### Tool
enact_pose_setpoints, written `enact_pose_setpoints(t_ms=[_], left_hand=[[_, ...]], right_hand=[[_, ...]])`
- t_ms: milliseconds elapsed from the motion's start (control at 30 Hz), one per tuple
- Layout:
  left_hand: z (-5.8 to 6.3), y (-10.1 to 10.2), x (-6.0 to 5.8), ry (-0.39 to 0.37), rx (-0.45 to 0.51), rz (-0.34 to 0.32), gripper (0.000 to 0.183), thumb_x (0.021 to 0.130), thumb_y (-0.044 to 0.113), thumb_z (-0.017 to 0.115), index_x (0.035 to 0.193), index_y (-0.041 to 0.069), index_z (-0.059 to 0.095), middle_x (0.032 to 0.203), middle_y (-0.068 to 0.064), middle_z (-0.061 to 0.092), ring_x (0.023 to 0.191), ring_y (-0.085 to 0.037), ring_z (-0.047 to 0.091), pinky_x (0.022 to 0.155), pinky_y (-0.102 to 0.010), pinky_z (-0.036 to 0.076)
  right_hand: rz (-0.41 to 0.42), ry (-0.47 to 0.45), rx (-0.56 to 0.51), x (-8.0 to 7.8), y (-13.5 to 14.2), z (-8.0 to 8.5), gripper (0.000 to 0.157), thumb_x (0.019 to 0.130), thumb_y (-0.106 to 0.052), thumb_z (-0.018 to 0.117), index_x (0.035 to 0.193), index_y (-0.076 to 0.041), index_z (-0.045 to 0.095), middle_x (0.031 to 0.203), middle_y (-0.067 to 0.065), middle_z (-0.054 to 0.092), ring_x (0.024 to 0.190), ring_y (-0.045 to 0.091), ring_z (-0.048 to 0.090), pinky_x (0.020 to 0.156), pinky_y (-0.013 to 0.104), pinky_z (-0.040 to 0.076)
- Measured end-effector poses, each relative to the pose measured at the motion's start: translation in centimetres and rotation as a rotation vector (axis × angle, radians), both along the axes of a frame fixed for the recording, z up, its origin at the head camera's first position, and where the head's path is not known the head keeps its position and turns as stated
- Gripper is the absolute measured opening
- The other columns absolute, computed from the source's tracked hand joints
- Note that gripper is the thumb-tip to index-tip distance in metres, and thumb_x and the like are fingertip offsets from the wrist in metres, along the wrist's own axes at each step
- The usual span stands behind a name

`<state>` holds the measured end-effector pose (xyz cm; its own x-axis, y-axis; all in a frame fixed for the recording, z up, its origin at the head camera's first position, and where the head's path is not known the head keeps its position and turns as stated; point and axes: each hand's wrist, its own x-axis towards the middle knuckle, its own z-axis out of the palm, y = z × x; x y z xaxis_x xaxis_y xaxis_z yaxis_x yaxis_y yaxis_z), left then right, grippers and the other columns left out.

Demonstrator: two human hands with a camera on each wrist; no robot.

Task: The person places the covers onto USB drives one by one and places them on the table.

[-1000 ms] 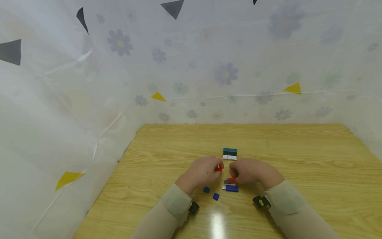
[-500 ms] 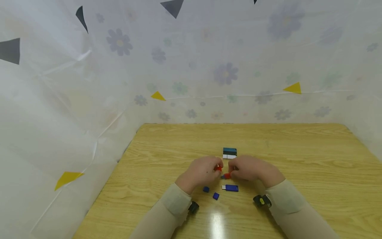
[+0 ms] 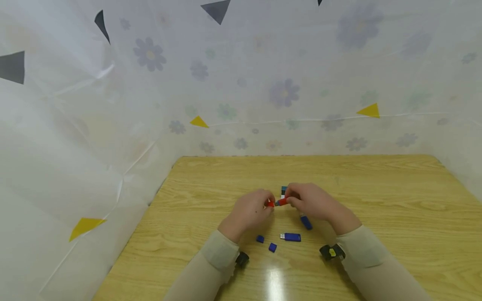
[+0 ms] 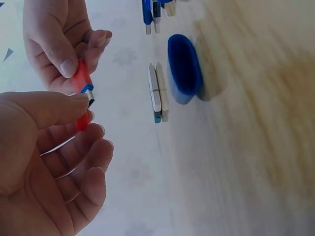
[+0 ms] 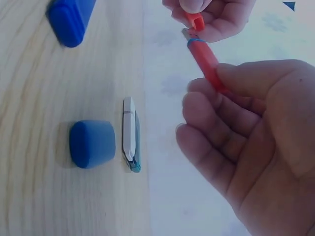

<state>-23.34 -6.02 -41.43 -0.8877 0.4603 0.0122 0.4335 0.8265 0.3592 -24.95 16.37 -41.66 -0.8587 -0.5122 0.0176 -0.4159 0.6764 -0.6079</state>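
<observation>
My left hand (image 3: 246, 215) pinches a small red cap (image 5: 197, 21) between thumb and fingers. A red USB flash drive (image 5: 205, 61) is gripped by my right hand (image 3: 314, 205), its bare metal plug pointing toward the cap. In the right wrist view the plug sits close beside the cap's open end; it is not inside it. Both hands are raised a little over the table. Below the right hand lies a blue USB flash drive (image 3: 306, 222) at a slant. Another blue USB flash drive (image 3: 292, 237) lies nearer, its metal plug facing left.
Two loose blue caps (image 3: 260, 238) lie on the wooden table (image 3: 211, 188), nearer than the hands. Behind the right hand, partly hidden, white, black and teal flash drives (image 3: 284, 191) lie side by side. A patterned white sheet (image 3: 241, 100) hangs behind the table.
Both hands have risen and moved away from the body, bringing the red flash drive close to the red cap. A slanted blue flash drive has come into view below the right hand.
</observation>
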Motion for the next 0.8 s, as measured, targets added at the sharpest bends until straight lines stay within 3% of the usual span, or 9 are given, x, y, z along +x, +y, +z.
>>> enact_pose_setpoints(t_ms=[367,800], left_hand=[[-0.04,-0.20,-0.04,0.042,0.003,0.009,0.021,0.097,0.028,0.072,0.116,0.020,0.069,0.095,0.010,0.061,0.077,-0.005,0.056,0.067,-0.027,0.048],[0.02,-0.29,0.08,0.070,0.002,-0.011,0.020,0.097,0.029,0.071,0.115,0.022,0.068,0.096,0.011,0.060,0.079,-0.005,0.056,0.066,-0.026,0.048]], right_hand=[[-0.002,-0.020,-0.075,0.10,0.13,0.25,0.006,0.105,-0.020,0.058,0.105,-0.017,0.064,0.086,0.003,0.067,0.070,0.021,0.064,0.059,0.036,0.052],[0.007,-0.044,-0.122,0.23,0.34,0.79,0.011,0.106,-0.021,0.056,0.105,-0.014,0.065,0.083,-0.003,0.064,0.071,0.020,0.065,0.058,0.035,0.051]])
